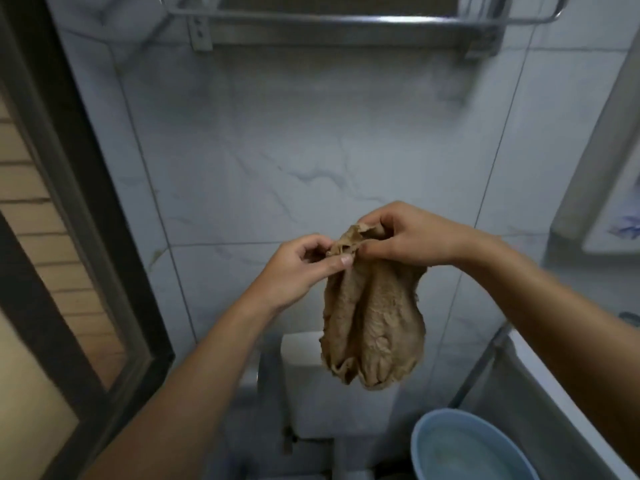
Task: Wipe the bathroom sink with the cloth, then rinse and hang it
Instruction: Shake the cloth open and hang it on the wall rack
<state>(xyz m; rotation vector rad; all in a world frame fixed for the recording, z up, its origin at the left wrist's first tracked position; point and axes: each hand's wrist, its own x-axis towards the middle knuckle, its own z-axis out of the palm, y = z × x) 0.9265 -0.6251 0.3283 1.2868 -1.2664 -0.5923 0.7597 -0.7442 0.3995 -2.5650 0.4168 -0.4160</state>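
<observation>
A crumpled brown cloth (374,317) hangs in the air in front of the marbled wall tiles. My left hand (294,268) pinches its top edge from the left with thumb and fingers. My right hand (412,237) grips the same top edge from the right, knuckles up. Both hands are close together and the cloth's bulk dangles below them. High on the wall above is a metal towel rack (346,22) with a front rail. The sink's white edge (540,372) shows at the lower right.
A blue basin (467,448) holding water stands on the floor at the bottom right. A white toilet tank (311,393) lies below the cloth. A dark-framed window (79,209) fills the left side. A mirror or cabinet edge (609,216) is at the right.
</observation>
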